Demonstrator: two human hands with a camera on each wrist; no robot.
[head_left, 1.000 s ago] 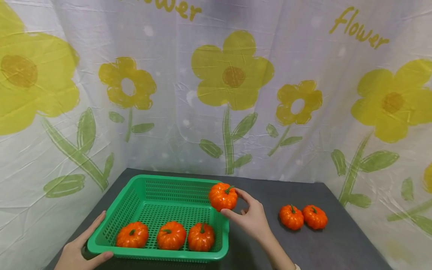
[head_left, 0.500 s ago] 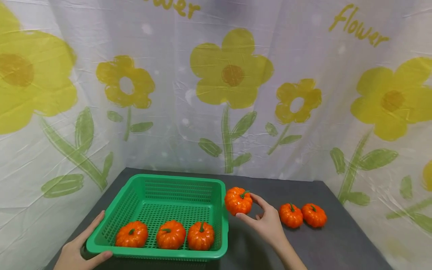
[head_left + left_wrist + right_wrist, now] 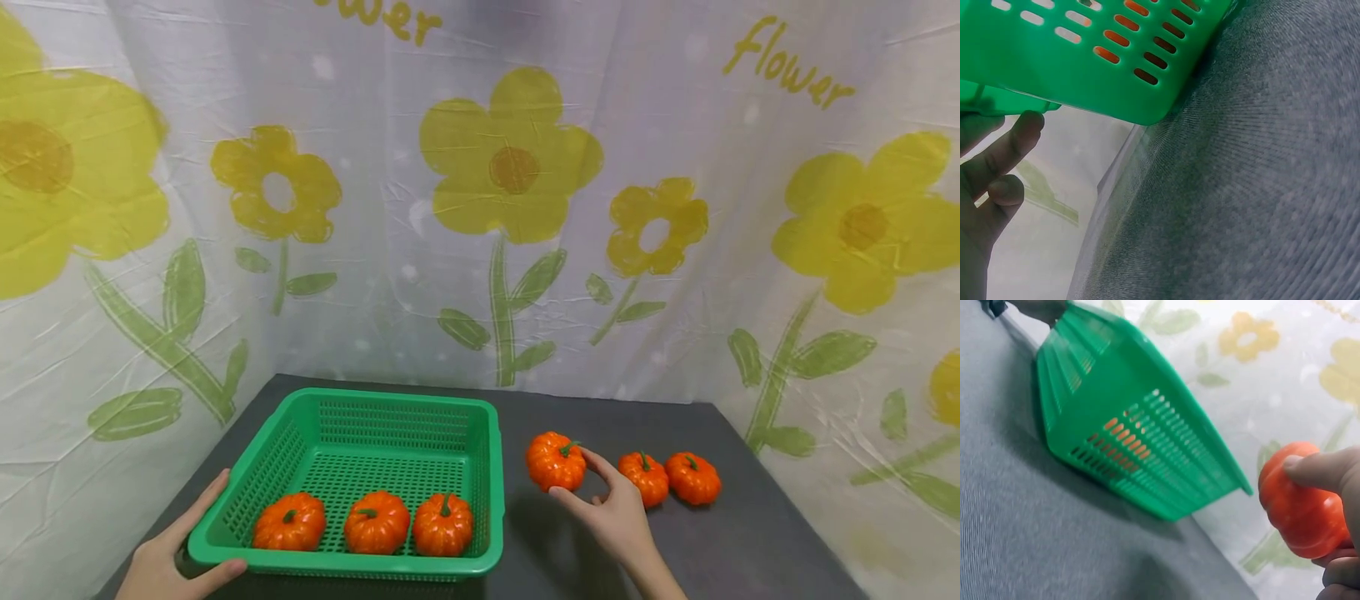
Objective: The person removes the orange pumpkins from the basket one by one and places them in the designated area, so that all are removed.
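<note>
Right hand [image 3: 615, 510] pinching pumpkin [image 3: 553, 462] between thumb and fingers, above bench [image 3: 750, 554]. Handling well probably means keeping pinch firm, as glossy skin could be slipping, and clearing basket [image 3: 345, 564] rim and loose pair [image 3: 693, 478] nearer bench's right edge. Left hand [image 3: 167, 552] gripping basket's near left corner. Held pumpkin hanging off basket's right edge, well apart from left hand.

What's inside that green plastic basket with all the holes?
The green plastic basket holds three shiny, round orange pumpkins in a row along its near side, with bare holey floor behind them. Their undersides and the floor right beneath them are covered from sight.
</note>
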